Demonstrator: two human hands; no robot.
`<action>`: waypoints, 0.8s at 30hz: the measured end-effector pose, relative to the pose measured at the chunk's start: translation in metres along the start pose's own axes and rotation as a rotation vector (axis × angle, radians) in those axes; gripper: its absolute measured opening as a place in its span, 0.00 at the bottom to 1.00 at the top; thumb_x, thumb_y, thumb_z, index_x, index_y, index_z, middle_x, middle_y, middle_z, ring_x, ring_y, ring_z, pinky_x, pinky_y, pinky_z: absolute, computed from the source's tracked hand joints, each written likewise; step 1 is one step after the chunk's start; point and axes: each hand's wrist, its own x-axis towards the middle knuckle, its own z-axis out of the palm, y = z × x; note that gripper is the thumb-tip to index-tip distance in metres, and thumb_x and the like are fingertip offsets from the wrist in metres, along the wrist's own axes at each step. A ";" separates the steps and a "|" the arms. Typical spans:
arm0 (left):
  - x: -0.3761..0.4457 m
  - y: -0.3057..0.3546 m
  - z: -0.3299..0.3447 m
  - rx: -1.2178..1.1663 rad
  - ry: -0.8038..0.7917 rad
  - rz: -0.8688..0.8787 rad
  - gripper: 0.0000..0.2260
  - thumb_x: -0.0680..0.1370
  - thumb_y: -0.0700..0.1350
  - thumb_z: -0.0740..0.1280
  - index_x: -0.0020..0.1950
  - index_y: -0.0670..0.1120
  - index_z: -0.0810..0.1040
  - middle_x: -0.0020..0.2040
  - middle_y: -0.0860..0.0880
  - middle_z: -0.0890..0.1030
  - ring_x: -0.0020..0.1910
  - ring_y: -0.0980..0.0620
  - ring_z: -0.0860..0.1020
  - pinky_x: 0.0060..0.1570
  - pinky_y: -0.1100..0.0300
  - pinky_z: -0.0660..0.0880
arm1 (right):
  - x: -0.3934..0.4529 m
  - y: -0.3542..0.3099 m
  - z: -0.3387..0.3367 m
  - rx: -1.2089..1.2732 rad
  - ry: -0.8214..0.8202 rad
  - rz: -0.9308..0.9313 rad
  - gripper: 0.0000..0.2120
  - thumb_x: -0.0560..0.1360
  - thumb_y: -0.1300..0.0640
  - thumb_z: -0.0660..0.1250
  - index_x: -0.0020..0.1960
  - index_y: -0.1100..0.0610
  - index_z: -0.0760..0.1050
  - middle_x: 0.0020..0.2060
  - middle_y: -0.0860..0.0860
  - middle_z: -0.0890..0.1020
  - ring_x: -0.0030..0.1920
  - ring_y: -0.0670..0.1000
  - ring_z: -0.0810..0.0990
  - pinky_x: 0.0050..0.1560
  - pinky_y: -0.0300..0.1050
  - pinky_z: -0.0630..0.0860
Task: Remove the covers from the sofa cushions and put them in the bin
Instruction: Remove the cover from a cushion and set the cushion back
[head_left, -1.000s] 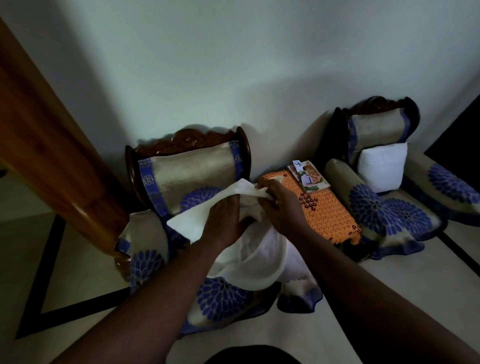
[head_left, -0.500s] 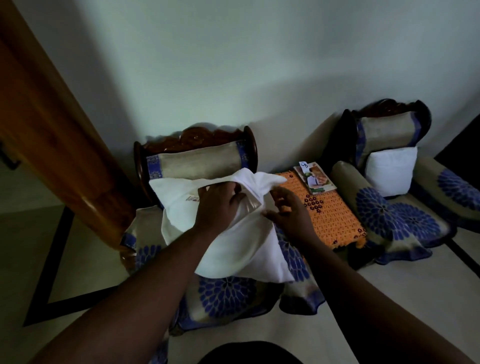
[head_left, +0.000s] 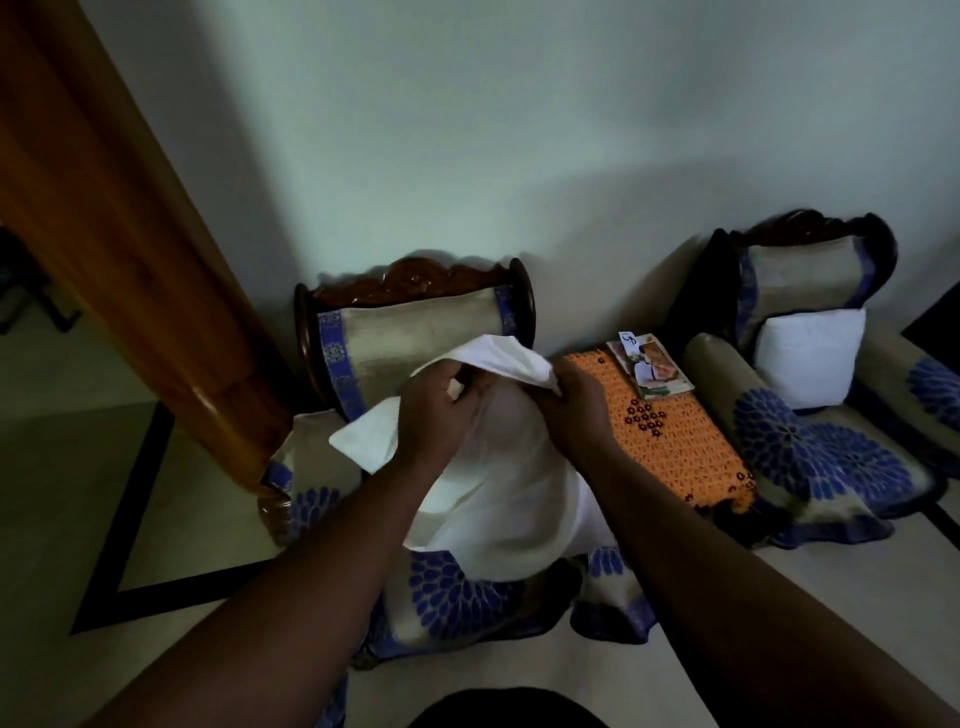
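Left hand (head_left: 441, 410) and right hand (head_left: 576, 410): both grip the white cover (head_left: 498, 358) over the cushion (head_left: 509, 499) above the chair seat (head_left: 457, 592). Risk: cover snagging if tugged unevenly.

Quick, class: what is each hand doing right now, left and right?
Left hand: fingers grip the white cover.
Right hand: fingers pinch the same cover's top edge.

Cover (head_left: 498, 499) in my hands is plain white cloth, smooth, matt. Chair (head_left: 415, 280) frame: carved dark wood w/ glossy varnish; its throw is woven cloth, beige w/ blue print. Door frame (head_left: 130, 249) is polished wood, shiny. Table cloth (head_left: 670, 441) looks crocheted, rough orange. Booklets (head_left: 652, 369): glossy paper.
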 end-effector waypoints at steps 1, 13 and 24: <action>-0.007 -0.004 -0.008 -0.040 0.016 -0.009 0.11 0.77 0.52 0.73 0.49 0.44 0.84 0.42 0.49 0.85 0.41 0.56 0.82 0.42 0.61 0.77 | 0.002 0.003 -0.003 0.021 0.054 0.026 0.06 0.76 0.57 0.71 0.53 0.53 0.81 0.44 0.44 0.82 0.44 0.44 0.79 0.45 0.38 0.75; -0.035 -0.104 -0.026 -0.557 -0.241 -0.960 0.22 0.83 0.58 0.61 0.70 0.46 0.75 0.65 0.49 0.80 0.65 0.48 0.77 0.66 0.50 0.73 | 0.017 0.030 -0.041 0.363 0.145 0.255 0.03 0.79 0.54 0.69 0.50 0.46 0.80 0.46 0.46 0.84 0.48 0.46 0.83 0.48 0.44 0.79; -0.013 -0.078 -0.030 -0.694 0.039 -1.093 0.12 0.74 0.54 0.74 0.53 0.49 0.84 0.50 0.49 0.86 0.50 0.47 0.83 0.55 0.49 0.79 | 0.028 0.051 -0.033 0.018 0.178 0.339 0.10 0.79 0.60 0.63 0.58 0.56 0.79 0.49 0.50 0.80 0.54 0.55 0.80 0.59 0.52 0.76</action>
